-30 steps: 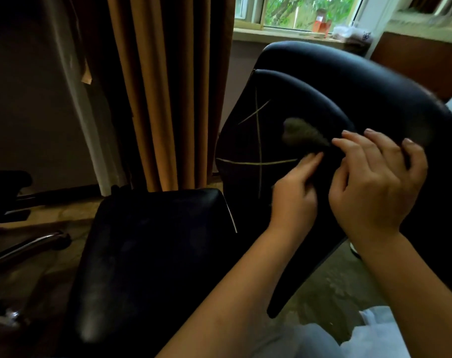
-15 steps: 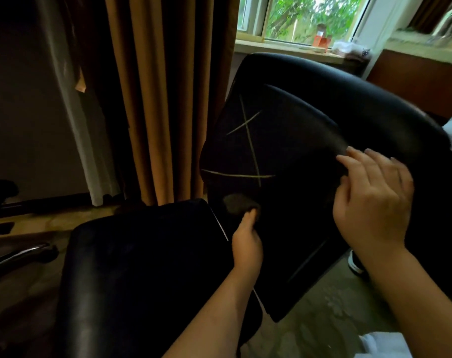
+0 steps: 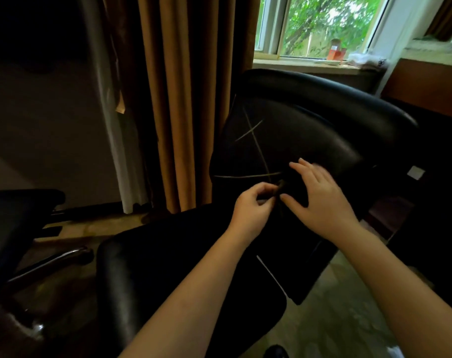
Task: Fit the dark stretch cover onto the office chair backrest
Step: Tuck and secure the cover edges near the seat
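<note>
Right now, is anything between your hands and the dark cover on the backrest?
Nothing visible. The left hand pinches a small dark piece right at the dark cover on the backrest; the right hand spreads open over it. Too dark to tell what that piece is.

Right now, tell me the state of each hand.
Left hand: pinches a small dark piece, seemingly a fold of the dark stretch cover with thin pale lines.
Right hand: open, fingers spread over that cover.

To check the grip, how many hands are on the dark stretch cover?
2. The left hand pinches a fold near the middle of the dark stretch cover; the right hand lies open on it, alongside.
</note>
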Motion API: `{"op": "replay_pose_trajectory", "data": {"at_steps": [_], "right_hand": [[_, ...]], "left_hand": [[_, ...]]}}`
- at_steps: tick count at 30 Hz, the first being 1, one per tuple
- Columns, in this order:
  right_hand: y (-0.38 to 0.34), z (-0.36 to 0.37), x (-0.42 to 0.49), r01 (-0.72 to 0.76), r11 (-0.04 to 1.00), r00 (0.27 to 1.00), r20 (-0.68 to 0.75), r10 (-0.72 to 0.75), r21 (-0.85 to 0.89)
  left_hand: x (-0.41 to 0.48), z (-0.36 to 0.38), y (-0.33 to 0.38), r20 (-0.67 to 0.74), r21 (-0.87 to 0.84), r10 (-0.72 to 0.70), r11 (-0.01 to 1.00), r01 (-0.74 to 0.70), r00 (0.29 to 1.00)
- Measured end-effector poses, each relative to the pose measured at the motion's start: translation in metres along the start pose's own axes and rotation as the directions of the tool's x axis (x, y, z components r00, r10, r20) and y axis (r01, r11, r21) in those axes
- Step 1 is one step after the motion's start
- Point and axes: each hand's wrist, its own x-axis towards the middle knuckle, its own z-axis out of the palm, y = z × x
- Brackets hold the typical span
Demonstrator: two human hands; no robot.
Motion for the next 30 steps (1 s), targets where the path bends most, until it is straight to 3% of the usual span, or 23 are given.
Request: {"op": "replay_pose_trajectory", "data": {"at_steps": [3,6,8,10,12,16,20,22,25,27,30], "right_hand": [[-0.008,-0.002,-0.005,-0.043,0.948,0.999,0.028,0.036,0.316],[-0.015,-0.007,0.000,-0.019,0.921,1.000,-0.008,0.025,0.389],[-0.013,-0.016,0.014,-0.009,0.957,0.984,-0.166,0.060,0.292],[-0.005,-0.027,0.034,0.022,0.995,0.917,-0.397,0.018,0.095],[0.009,-0.030,0.056,0.017,0.998,0.874,-0.484,-0.044,-0.060],[0.043,0.021,0.085,-0.004,0.963,0.942,-0.324,-0.087,-0.271],[0.053,0.104,0.079,0.232,0.852,0.969,0.033,-0.246,-0.469],[0.044,0.139,0.069,0.391,0.798,0.918,0.255,-0.303,-0.459],[0.039,0.167,0.064,0.698,0.580,0.686,0.624,-0.374,-0.420],[0.043,0.158,0.078,0.760,0.489,0.642,0.616,-0.457,-0.428],[0.052,0.131,0.128,0.664,0.539,0.746,0.415,-0.521,-0.517]], "left_hand": [[-0.009,0.002,0.015,-0.020,-0.065,0.037,0.997,-0.038,0.999],[-0.005,0.000,0.018,-0.097,0.060,0.107,0.993,-0.101,0.990],[-0.002,-0.008,0.016,-0.156,0.186,0.173,0.972,-0.143,0.972],[-0.003,-0.022,0.007,-0.192,0.322,0.252,0.929,-0.181,0.949],[-0.006,-0.040,-0.007,-0.172,0.415,0.280,0.890,-0.189,0.944],[-0.013,-0.076,-0.041,-0.126,0.516,0.164,0.853,-0.077,0.978],[-0.008,-0.105,-0.066,-0.160,0.569,0.110,0.822,0.001,0.981],[-0.003,-0.115,-0.076,-0.159,0.609,0.106,0.793,0.013,0.982],[0.007,-0.126,-0.089,-0.149,0.655,0.116,0.755,0.010,0.982],[0.013,-0.130,-0.099,-0.132,0.691,0.090,0.723,0.026,0.987],[0.019,-0.135,-0.110,-0.102,0.730,0.058,0.683,0.035,0.993]]}}
